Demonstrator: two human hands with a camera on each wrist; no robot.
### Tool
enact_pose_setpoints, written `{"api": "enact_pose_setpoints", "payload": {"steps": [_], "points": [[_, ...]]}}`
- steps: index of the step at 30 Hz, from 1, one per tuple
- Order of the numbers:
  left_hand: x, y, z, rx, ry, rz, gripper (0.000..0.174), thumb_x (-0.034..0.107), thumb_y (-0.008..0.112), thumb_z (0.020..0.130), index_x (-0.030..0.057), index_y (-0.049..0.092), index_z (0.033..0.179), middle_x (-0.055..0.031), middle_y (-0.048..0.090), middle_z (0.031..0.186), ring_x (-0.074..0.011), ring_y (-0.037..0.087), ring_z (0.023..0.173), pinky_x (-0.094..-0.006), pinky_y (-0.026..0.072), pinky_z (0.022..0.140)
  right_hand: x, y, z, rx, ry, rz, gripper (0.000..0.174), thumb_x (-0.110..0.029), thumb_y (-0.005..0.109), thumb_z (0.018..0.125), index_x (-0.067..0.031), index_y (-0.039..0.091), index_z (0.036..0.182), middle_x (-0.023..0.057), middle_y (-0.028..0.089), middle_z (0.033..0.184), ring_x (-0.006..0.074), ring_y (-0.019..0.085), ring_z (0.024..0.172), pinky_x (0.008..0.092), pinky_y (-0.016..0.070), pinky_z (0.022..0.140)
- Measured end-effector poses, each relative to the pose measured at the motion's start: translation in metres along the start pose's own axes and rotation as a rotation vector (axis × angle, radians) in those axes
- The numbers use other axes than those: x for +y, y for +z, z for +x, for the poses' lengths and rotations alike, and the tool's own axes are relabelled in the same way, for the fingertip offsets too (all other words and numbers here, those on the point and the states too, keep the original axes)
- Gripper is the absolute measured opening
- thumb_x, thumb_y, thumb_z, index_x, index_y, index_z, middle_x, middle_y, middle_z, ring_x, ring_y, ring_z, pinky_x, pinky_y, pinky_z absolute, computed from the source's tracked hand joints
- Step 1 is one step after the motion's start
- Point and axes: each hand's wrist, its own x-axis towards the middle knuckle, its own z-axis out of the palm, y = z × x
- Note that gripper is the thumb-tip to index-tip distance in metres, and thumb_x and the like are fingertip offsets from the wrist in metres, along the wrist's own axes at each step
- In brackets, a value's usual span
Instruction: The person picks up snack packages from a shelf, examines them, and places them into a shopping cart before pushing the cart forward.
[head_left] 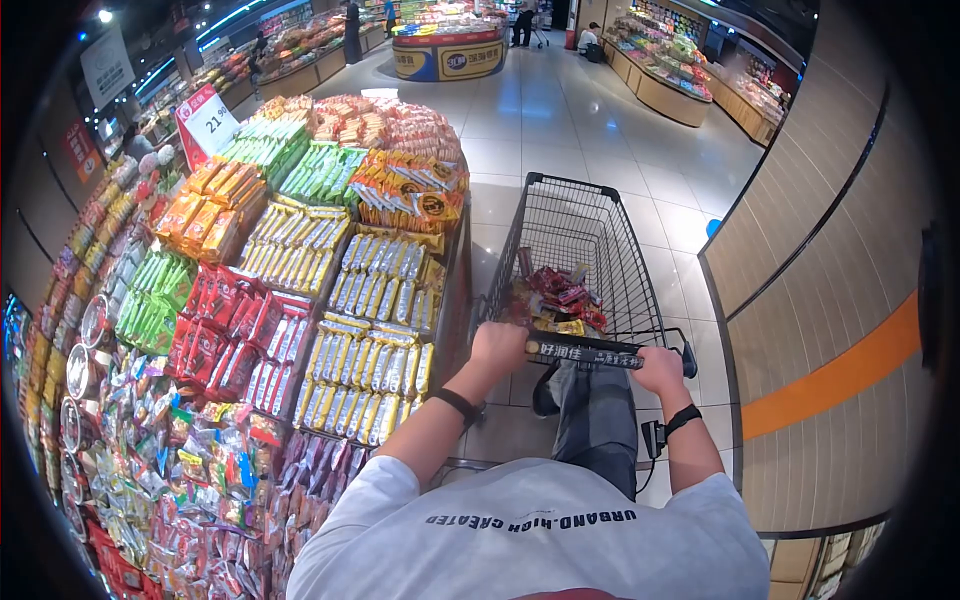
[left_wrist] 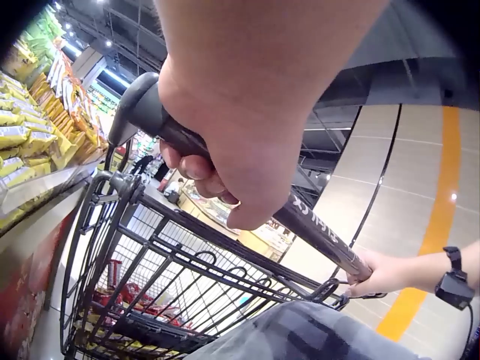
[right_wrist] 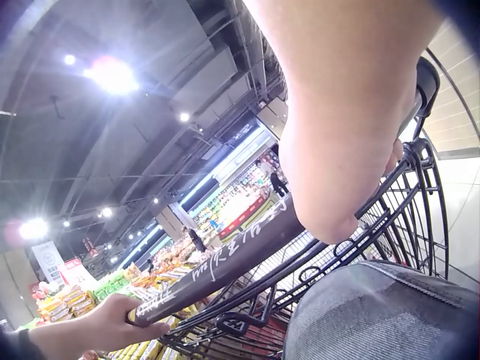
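Note:
A black wire shopping cart [head_left: 640, 270] stands in front of me, its dark handle bar [head_left: 585, 352] printed with white lettering. My left hand [head_left: 499, 348] grips the bar near its left end; in the left wrist view its fingers [left_wrist: 196, 167] curl round underneath. My right hand [head_left: 660, 371] holds the right end, with the thumb [right_wrist: 337, 229] along the bar in the right wrist view. Red and yellow packaged items [head_left: 570, 297] lie in a heap at the near end of the basket.
Close on the left is a sloped display of packaged snacks [head_left: 375, 280] with a price sign [head_left: 207, 125]. A panelled wall [head_left: 830, 250] with an orange stripe runs along the right. Tiled floor [head_left: 560, 120] leads ahead to a round counter [head_left: 448, 58], more stands and several people.

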Motion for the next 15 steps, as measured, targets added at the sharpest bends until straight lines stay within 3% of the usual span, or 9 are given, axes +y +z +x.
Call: {"api": "enact_pose_setpoints", "payload": {"steps": [15], "points": [[-0.001,-0.007,0.013,-0.014,0.014,0.027,0.021,0.034,0.07,0.078,0.0139,0.072,0.079,-0.0086,0.073,0.077,-0.0292,0.072,0.074,-0.0438,0.0543,0.066,0.002,0.005,0.004,0.015,0.023,0.013,0.024,-0.031,0.071,0.073,-0.0148,0.076,0.091,0.0142,0.073,0.086,0.0345,0.071,0.086,0.0467,0.0554,0.079]]}}
